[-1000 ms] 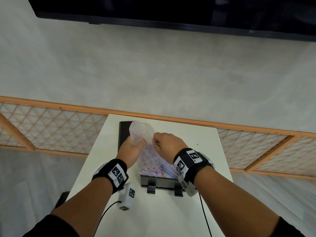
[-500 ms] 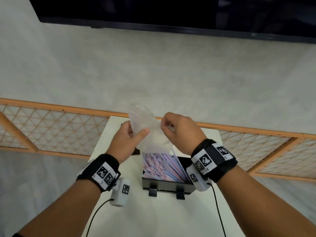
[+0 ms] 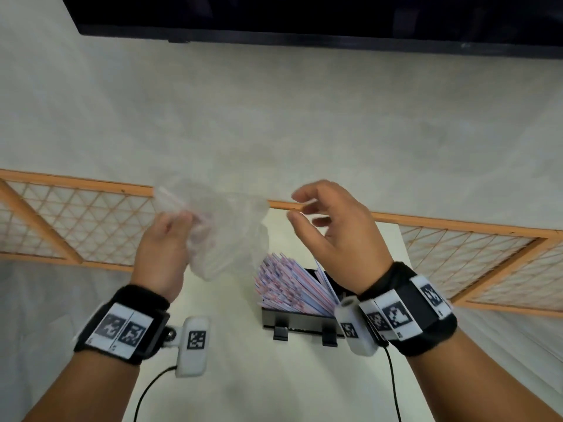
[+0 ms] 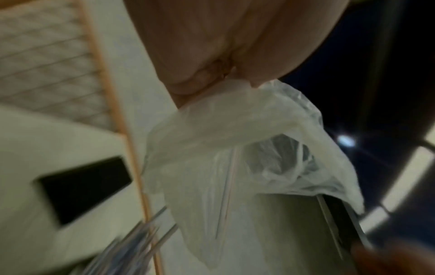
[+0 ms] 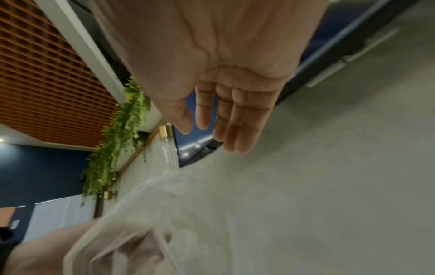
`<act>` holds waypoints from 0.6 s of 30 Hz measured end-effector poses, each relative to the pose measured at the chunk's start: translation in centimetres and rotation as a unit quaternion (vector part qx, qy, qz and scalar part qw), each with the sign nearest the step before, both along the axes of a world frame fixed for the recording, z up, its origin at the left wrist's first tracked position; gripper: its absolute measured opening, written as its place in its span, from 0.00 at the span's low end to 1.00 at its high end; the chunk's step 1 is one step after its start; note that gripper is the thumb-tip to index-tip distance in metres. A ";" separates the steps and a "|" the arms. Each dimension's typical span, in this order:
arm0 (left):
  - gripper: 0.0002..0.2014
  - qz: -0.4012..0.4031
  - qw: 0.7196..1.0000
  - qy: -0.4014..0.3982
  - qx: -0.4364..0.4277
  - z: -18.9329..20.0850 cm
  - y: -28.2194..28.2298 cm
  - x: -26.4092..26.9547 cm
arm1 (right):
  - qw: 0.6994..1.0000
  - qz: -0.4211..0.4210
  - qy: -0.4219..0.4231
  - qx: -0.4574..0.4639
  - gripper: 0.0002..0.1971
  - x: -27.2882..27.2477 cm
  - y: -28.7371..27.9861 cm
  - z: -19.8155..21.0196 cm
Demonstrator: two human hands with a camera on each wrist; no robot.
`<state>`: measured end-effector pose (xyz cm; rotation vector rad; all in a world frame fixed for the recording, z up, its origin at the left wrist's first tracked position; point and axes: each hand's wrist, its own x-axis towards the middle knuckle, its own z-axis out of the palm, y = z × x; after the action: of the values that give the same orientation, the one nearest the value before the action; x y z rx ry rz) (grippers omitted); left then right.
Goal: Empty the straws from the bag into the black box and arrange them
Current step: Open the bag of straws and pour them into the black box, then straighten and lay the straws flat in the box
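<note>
From the head: left hand (image 3: 161, 254) up high over the desk (image 3: 259, 376), grip clamped on the bag (image 3: 225, 236). Held up and a bit to the side, most likely so the last bits can drop out and the bag stays out of the way. Thin, see-through, crinkly plastic, all floppy and scrunched. Right hand (image 3: 338, 239) just beside the bag, not touching it, grip apart, fingers loose and a little bent, holding nothing. Probably free to tidy up next. Straws (image 3: 289, 287) in the black box (image 3: 301, 322) on the desk, long and thin, in white paper with red and blue marks. Leaning like a fan, tips sticking out over the rim, not neat yet. Box hard and dark, with straight walls and two small clips on the front.

From the left wrist: left hand (image 4: 212, 46) pinching the top of the bag (image 4: 235, 148), so the open end hangs down. Soft folds, milky and shiny. One thin line inside, maybe one straw left; too blurry to be sure. Tips of the straws (image 4: 132, 247) poking up at the bottom. A flat black piece (image 4: 82, 189) lying on the pale desk behind.

From the right wrist: right hand (image 5: 212, 74) with its palm showing, fingers (image 5: 235, 130) nearly straight, grip apart and empty. Bag (image 5: 153, 214) below it, a foggy blur, in the left hand (image 5: 58, 251). Green hanging leaves (image 5: 117, 139) far off on the wall.
</note>
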<state>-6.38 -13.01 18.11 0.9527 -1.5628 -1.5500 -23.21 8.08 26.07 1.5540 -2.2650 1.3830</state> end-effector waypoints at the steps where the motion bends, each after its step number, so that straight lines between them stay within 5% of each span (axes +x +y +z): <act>1: 0.12 0.000 0.997 0.027 0.076 -2.1 -0.2 0.9 | 1.000 -0.006 -0.017 0.007 0.07 -0.1 0.8 -1.1; 6: 0.11 0.030 0.927 0.110 0.357 -10.2 2.7 3.9 | 0.989 -0.013 -0.106 0.104 0.04 0.9 5.7 -9.3; 10: 0.11 0.087 0.905 0.051 0.414 -15.7 5.9 6.9 | 0.969 -0.024 -0.170 0.180 0.05 2.6 9.3 -15.7; 12: 0.10 0.122 0.872 0.048 0.471 -18.2 6.8 8.0 | 0.958 -0.031 -0.190 0.212 0.05 3.3 10.7 -17.9; 18: 0.04 0.120 0.872 -0.010 0.474 -20.5 8.8 8.4 | 0.959 -0.017 -0.169 0.228 0.04 5.9 11.1 -19.0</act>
<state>2.05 -4.20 -2.37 1.5988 -0.5647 -2.1317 -17.32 19.16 7.12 1.4581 -2.9755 1.2583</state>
